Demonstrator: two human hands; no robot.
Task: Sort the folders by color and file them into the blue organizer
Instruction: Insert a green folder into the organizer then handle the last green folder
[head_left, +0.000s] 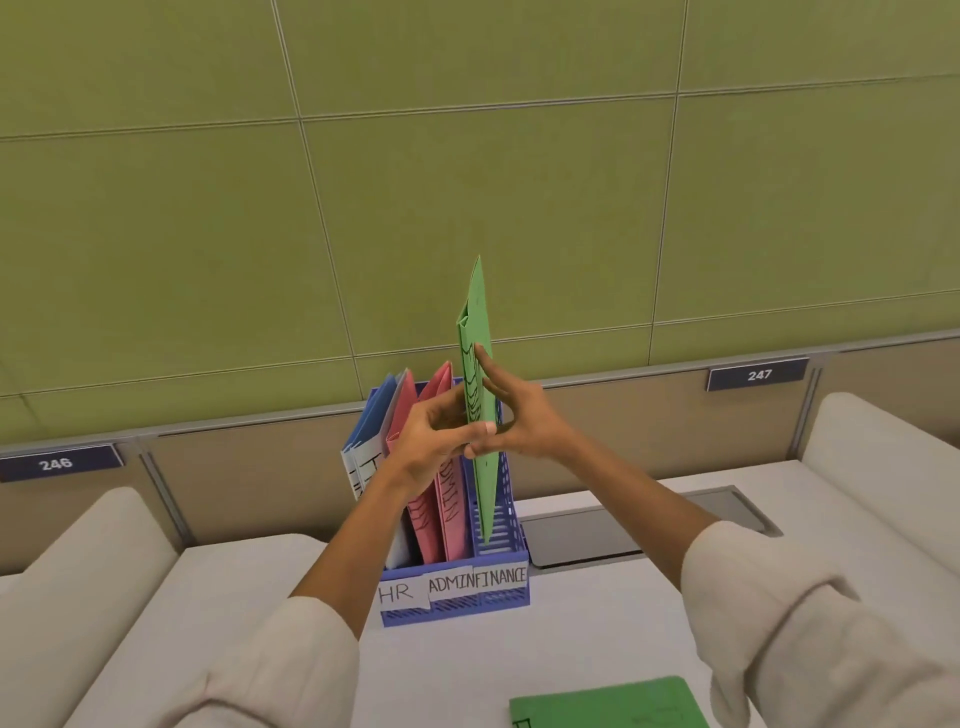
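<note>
The blue organizer (457, 603) stands on the white desk, its slots labelled HR, ADMIN and FINANCE. Blue folders (371, 421) fill the HR slot and pink folders (441, 499) the ADMIN slot. A green folder (478, 312) stands upright with its lower end inside the FINANCE slot. My left hand (434, 436) grips its near edge from the left. My right hand (519, 415) pinches it from the right, with the fingers along its side and the thumb in front. Another green folder (608, 704) lies flat on the desk at the bottom edge.
A grey recessed panel (639, 525) sits in the desk to the right of the organizer. Low partitions with number plates 246 (57, 463) and 247 (758, 375) run behind, under a green wall. Padded beige dividers flank the desk on both sides.
</note>
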